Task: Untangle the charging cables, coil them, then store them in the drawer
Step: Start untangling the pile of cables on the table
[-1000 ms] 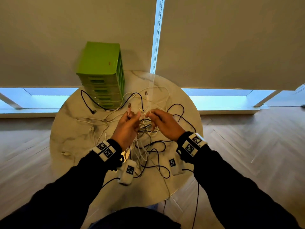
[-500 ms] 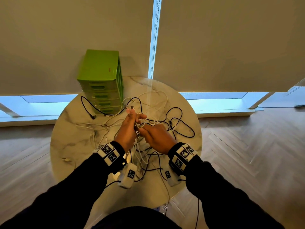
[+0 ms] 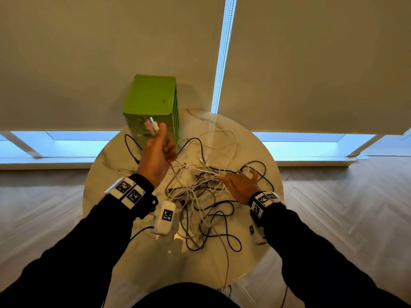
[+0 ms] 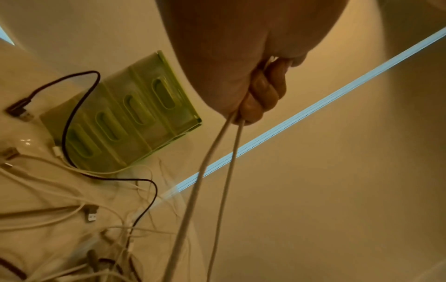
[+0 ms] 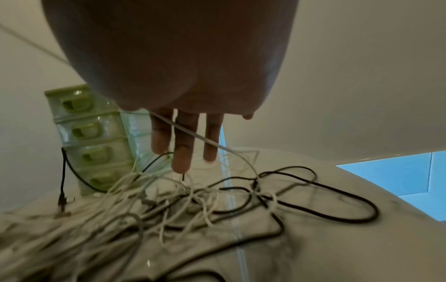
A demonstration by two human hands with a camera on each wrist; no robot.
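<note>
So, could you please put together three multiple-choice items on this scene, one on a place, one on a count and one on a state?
1. Where does the green drawer unit stand?
A. at the table's far edge, by the blinds
B. on the floor
C. at the table's near edge

2. How many drawer fronts does the left wrist view show on it?
A. two
B. four
C. six

3. What is the left hand doing?
A. lying flat on the table
B. gripping white cable strands, lifted above the pile
C. pulling a drawer open

Answers:
1 A, it stands against the blinds beyond the tangled cables.
2 B, four handle slots are lined up.
3 B, curled fingers clamp two strands.
</note>
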